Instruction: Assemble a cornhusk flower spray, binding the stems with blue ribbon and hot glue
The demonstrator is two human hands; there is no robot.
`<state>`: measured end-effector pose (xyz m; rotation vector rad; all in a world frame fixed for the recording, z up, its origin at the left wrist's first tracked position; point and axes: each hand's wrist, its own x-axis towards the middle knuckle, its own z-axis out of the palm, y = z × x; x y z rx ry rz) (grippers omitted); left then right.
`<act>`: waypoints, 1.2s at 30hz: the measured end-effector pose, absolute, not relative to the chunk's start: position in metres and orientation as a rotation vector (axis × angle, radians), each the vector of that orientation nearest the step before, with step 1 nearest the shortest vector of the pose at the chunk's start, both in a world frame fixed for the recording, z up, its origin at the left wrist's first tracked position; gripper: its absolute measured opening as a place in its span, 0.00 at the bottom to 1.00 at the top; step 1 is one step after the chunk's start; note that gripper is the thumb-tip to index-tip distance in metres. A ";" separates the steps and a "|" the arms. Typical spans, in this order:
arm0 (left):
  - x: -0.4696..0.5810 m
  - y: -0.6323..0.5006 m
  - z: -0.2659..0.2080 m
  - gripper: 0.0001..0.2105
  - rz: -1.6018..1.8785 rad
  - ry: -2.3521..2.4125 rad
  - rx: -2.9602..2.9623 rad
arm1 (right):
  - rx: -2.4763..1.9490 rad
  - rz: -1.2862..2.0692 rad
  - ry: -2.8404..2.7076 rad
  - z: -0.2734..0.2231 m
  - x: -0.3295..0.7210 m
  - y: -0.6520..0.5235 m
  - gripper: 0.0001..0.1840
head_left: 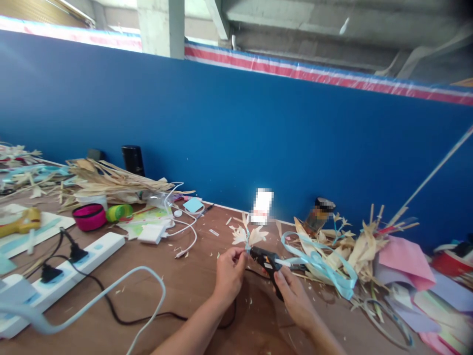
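Between the fingertips of my left hand (231,274) is pinched the stem of a pale husk flower (248,235), its cream petals spreading above the fingers. My right hand (293,292) is wrapped round the handle of a black hot glue gun (266,261). The gun's nozzle points left and sits close beside the flower's stem; whether it touches cannot be made out. A light blue ribbon (318,261) lies in loops just right of the gun, over dried husks (364,246).
A white power strip (99,251) with black plugs lies at left, its cables crossing the brown table. Behind it are a pink round case (88,217), a white charger (152,233) and piled dry husks (107,180). A jar (318,217) and coloured paper (406,261) are at right. A blue partition (221,128) stands behind.
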<state>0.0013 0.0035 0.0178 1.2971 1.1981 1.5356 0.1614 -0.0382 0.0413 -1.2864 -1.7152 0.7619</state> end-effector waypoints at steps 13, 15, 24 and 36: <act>0.002 0.002 0.018 0.11 1.527 1.220 1.311 | -1.280 0.784 -1.626 0.028 0.164 -0.035 0.19; 0.002 0.002 0.018 0.10 1.527 1.217 1.312 | -1.288 0.799 -1.610 0.030 0.164 -0.036 0.19; 0.003 0.002 0.018 0.10 1.518 1.226 1.282 | -1.256 0.900 -1.547 0.041 0.158 -0.041 0.20; 0.003 0.000 0.018 0.10 1.486 1.252 1.311 | -1.305 0.849 -1.612 0.035 0.159 -0.041 0.22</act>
